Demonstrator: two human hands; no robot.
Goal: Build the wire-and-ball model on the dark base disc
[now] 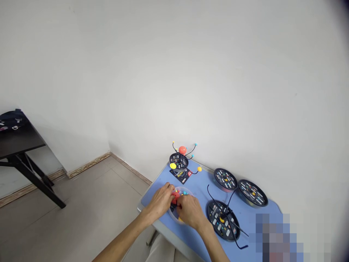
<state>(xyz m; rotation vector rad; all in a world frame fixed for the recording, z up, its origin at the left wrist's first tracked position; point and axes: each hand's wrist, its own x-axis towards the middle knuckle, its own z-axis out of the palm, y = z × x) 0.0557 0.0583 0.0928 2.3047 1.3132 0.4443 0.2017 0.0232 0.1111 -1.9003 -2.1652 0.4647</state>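
Observation:
Over a clear plastic bowl (188, 190) near the table's front left, both of my hands are at work. My left hand (163, 198) has its fingers curled round a red ball (175, 197) dotted with small holes. Closed against the ball's right side is my right hand (191, 210); its fingertips are hidden, and a bit of something dark shows by them. Small blue and yellow balls lie in the bowl, partly covered by the hands. To the right, a round black base (218, 223) with printed labels carries several thin black bent arms.
At the back of the blue table (199, 233) stands an assembled planet model (179, 162) on a printed card (182, 177). Two more black discs (225, 179) sit near the wall. Pixelated blur covers the right corner. A black table (19, 143) stands far left.

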